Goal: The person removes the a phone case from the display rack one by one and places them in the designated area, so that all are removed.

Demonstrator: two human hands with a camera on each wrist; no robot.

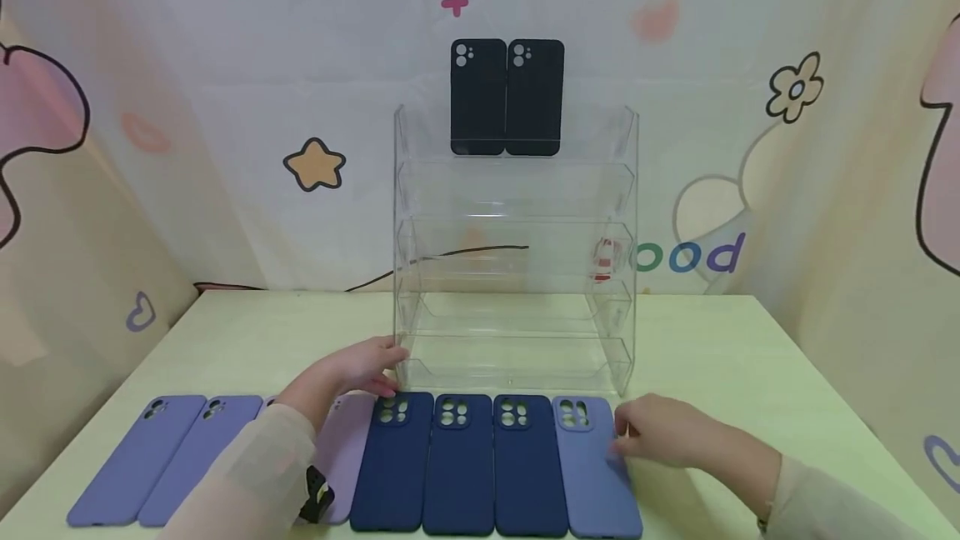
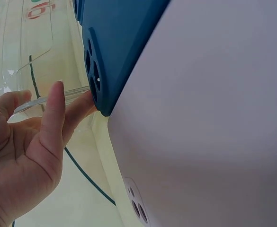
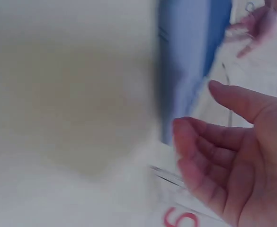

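Observation:
A clear tiered display rack (image 1: 517,348) stands on the table. My left hand (image 1: 367,365) holds its lower left side panel; in the left wrist view the panel's edge passes between thumb and fingers. The fingertips lie right by the top of a navy phone case (image 1: 393,473). My right hand (image 1: 663,432) is at the right edge of a light blue phone case (image 1: 600,473), fingers loosely bent and holding nothing, as the right wrist view shows. Two more navy cases lie between these. A pale lilac phone case (image 1: 345,448) is partly hidden behind the left forearm.
Two black phone cases (image 1: 477,98) stand side by side in the rack's top tier. Periwinkle phone cases (image 1: 138,461) lie at the table's left front, partly covered by the left sleeve (image 1: 251,473). A patterned curtain (image 1: 300,65) hangs behind the table (image 1: 300,323).

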